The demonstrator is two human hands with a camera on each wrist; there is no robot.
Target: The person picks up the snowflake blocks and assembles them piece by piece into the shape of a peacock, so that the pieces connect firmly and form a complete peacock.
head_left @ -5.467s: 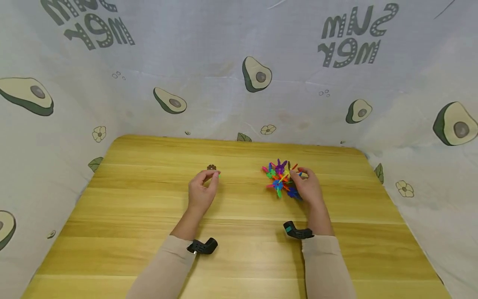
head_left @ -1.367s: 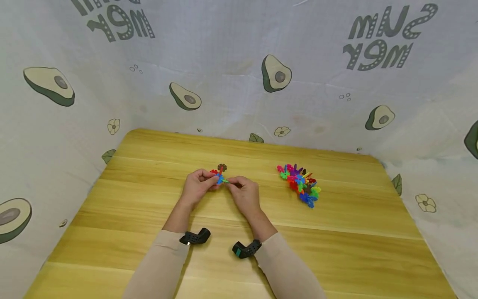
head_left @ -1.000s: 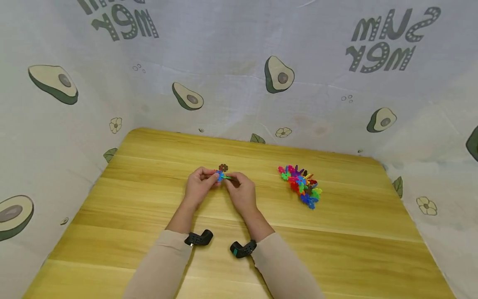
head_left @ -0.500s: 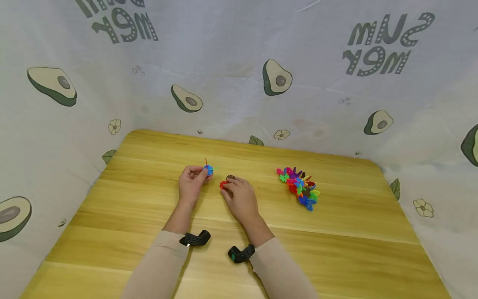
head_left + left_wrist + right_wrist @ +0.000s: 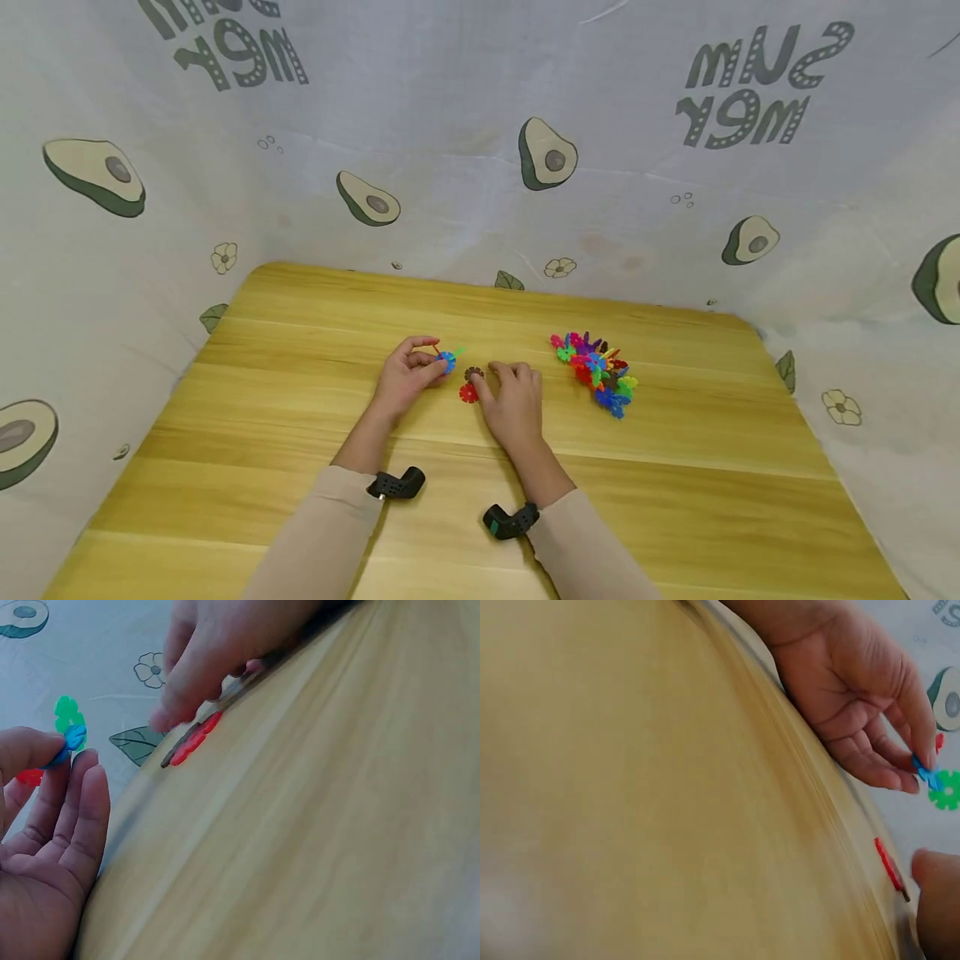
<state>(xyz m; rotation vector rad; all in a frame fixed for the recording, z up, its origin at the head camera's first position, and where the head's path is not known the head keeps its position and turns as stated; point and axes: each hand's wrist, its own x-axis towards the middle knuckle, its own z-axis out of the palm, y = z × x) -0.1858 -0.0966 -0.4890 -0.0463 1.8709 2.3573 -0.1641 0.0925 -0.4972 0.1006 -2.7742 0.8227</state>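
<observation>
Between thumb and fingers, my left hand (image 5: 405,379) pinches a blue snowflake disc (image 5: 447,361). A green disc (image 5: 459,353) and a red disc (image 5: 436,348) are joined to it, standing out at angles. The left wrist view shows the blue disc (image 5: 73,739) at the fingertips, with the green disc (image 5: 66,712) upright behind. Right of that, a brown disc (image 5: 474,372) and a loose red disc (image 5: 468,392) lie on the table, touching or overlapping. My right hand (image 5: 517,408) hovers over them, thumb at the brown disc and fingers loosely bent; contact is unclear.
A cluster of joined, many-coloured snowflake discs (image 5: 596,367) sits to the right on the wooden table (image 5: 675,500). Behind and at the sides hangs a pale curtain (image 5: 450,125) with avocado prints. Black cameras are strapped to both wrists.
The right hand has come from the cluster to the middle, worked at the left hand's piece, then set down the red and brown discs and loosened. The left hand has shifted slightly right.
</observation>
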